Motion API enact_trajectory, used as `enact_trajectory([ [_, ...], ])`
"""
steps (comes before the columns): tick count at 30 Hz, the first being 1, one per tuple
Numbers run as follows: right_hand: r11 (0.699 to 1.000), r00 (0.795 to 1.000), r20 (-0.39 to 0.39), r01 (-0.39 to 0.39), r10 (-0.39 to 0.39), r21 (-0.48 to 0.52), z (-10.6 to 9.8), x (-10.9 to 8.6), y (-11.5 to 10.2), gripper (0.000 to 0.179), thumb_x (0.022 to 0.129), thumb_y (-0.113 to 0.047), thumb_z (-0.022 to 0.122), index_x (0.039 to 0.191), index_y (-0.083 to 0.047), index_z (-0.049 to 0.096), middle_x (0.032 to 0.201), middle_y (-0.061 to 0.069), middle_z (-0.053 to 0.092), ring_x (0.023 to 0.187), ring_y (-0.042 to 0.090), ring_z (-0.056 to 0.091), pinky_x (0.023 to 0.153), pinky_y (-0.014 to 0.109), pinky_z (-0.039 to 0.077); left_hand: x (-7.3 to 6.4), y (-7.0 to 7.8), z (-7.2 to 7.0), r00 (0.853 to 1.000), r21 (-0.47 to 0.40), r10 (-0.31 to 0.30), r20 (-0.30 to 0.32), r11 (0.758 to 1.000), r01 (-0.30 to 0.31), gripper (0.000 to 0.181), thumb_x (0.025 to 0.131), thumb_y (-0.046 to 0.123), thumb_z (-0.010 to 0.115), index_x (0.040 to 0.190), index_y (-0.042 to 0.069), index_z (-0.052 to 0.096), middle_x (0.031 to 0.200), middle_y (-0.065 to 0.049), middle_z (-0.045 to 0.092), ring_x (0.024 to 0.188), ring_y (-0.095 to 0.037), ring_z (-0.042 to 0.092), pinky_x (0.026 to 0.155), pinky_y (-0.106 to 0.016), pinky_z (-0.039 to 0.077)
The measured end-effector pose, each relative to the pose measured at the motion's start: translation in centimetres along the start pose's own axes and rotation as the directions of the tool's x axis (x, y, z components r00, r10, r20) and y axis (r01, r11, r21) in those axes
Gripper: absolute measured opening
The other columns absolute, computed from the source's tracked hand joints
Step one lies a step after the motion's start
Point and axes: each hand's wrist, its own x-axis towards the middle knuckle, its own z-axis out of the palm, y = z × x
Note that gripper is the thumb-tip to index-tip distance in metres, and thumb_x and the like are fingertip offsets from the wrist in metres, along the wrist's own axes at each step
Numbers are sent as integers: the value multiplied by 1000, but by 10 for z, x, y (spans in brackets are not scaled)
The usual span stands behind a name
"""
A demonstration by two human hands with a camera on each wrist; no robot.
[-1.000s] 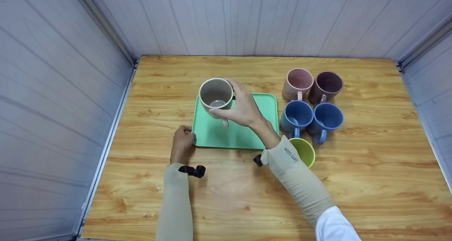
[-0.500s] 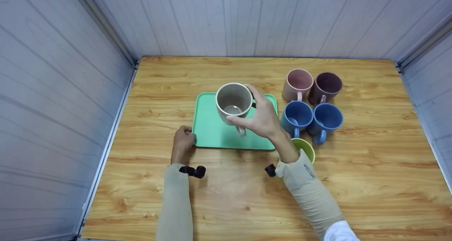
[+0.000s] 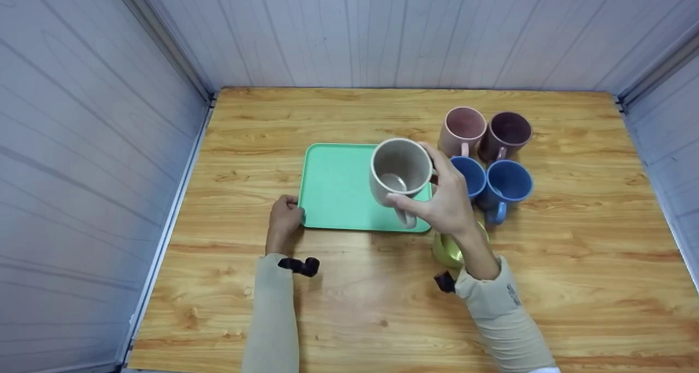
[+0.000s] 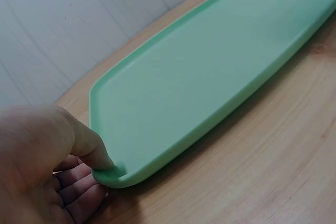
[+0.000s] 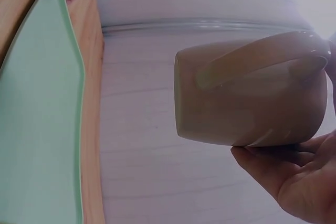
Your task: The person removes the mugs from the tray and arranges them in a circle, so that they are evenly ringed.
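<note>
A beige-grey mug [image 3: 382, 190] is held up in the air by my right hand [image 3: 448, 198], thumb on the near side and fingers round the far side. Its handle points toward me, and its inside looks empty in the head view. Below lies a green tray [image 3: 338, 193], flat on the wooden table, partly covered by the mug. At the tray's near left corner my left hand [image 3: 285, 215] pinches the rim; in the left wrist view the thumb [image 4: 97, 148] presses on top with fingers underneath. The right wrist view shows the mug [image 5: 247, 98] from its handle side.
Right of the tray stand a pink mug [image 3: 453, 138], a dark purple mug [image 3: 494, 143] and two blue mugs, one [image 3: 472, 179] partly behind my right hand, the other [image 3: 505, 190] beside it. A yellow-green mug [image 3: 448, 251] is partly under my right wrist. White panels [image 3: 371, 34] enclose the table.
My right hand has carried the beige-grey mug rightward and slightly nearer, from over the tray's left part to over its right part. My left hand stays at the tray corner.
</note>
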Motion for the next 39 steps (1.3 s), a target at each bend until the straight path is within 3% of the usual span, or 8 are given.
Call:
enact_trajectory([
  [8, 999, 997, -66, -35, 32, -37, -27, -14, -12, 87, 61, -17, 89, 136, -4, 47, 127, 13, 57, 115, 27, 54, 89, 48, 48, 0, 0, 1, 1000, -13, -21, 11, 1000, 21, 38, 84, 1, 43, 121, 0, 51, 102, -10, 49, 92, -22, 46, 78, -30, 40],
  [15, 994, 987, -155, -53, 38, -94, -45, -27, -28, 86, 59, -11, 88, 134, 1, 48, 127, 14, 58, 115, 30, 54, 92, 25, 43, -1, -1, 0, 1000, 22, -8, 17, 1000, 7, 37, 86, 2, 42, 122, 0, 51, 102, -9, 50, 89, -21, 46, 74, -29, 40],
  [22, 998, 975, -218, -53, 43, -44, -61, -39, -29, 81, 59, 0, 85, 131, 6, 49, 122, 20, 58, 107, 29, 56, 88, 21, 45, -2, 1, -1, 1000, 21, -10, 19, 1000, 10, 38, 85, 2, 43, 122, 0, 50, 104, -10, 49, 94, -22, 46, 80, -30, 40],
  [29, 995, 955, -285, -93, 79, -38, -74, -56, 14, 86, 58, -4, 88, 136, -14, 51, 123, 9, 59, 104, 22, 57, 82, 19, 47, 0, 0, -1, 1000, 10, -5, 20, 1000, 5, 38, 86, 1, 44, 123, -1, 50, 104, -11, 50, 94, -22, 47, 80, -30, 41],
  [39, 982, 925, -347, -183, 157, -42, -87, -74, 24, 87, 59, -2, 86, 137, -15, 50, 125, 10, 59, 105, 17, 57, 82, 16, 47, 0, -1, -1, 1000, -4, -12, 21, 1000, 12, 39, 84, 1, 44, 123, 0, 50, 105, -11, 50, 96, -23, 47, 82, -31, 41],
])
